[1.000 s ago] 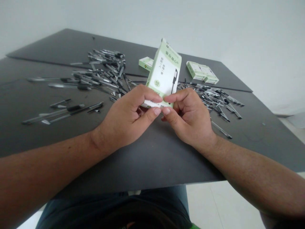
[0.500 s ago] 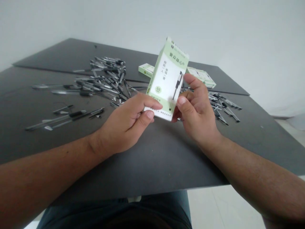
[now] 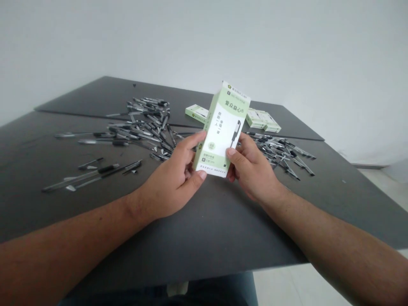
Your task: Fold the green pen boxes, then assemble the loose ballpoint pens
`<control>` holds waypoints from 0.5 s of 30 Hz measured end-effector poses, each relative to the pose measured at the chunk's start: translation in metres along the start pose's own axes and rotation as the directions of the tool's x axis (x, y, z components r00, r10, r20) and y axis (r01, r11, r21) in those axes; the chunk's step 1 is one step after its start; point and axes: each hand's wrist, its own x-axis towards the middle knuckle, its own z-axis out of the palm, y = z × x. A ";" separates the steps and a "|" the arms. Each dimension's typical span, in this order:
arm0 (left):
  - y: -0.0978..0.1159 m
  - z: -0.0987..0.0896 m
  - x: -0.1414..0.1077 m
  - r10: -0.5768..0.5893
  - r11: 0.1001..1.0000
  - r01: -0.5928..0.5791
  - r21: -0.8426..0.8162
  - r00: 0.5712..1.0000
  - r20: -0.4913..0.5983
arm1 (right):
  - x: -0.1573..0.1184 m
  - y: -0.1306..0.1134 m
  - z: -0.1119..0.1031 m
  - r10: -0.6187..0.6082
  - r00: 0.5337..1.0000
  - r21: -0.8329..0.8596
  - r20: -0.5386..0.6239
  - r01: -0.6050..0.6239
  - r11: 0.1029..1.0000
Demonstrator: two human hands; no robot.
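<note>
A green and white pen box (image 3: 222, 131) is held up over the dark table, tilted a little to the right, its printed front facing me. My left hand (image 3: 174, 178) grips the lower left side, with the thumb at the bottom corner and the index finger along the edge. On the lower right, my right hand (image 3: 251, 168) has its thumb on the printed front and its other fingers behind the box. The top end of the box looks closed.
Many loose black and clear pens (image 3: 143, 127) lie heaped at the left, with more pens (image 3: 287, 153) at the right. Several lie apart at the front left. Behind are a flat green and white box (image 3: 196, 112) and more such boxes (image 3: 263, 120) on the table (image 3: 204, 238).
My right hand's raised fingers have come down behind the box and its thumb now lies on the front. My left index finger has moved to the side edge. The camera view has tilted up.
</note>
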 end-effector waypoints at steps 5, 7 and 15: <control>0.000 0.001 0.001 -0.056 0.998 0.056 -0.004 0.998 0.030 | 0.001 0.003 -0.002 0.019 1.000 -0.003 -0.002 -0.019 1.000; 0.001 0.000 0.000 -0.060 0.998 0.060 0.030 0.998 0.018 | 0.000 0.003 -0.002 0.017 1.000 -0.022 0.000 -0.017 1.000; 0.010 -0.007 0.001 0.126 0.974 -0.132 0.182 0.991 0.046 | -0.004 -0.007 0.005 0.020 0.995 -0.025 0.101 -0.017 1.000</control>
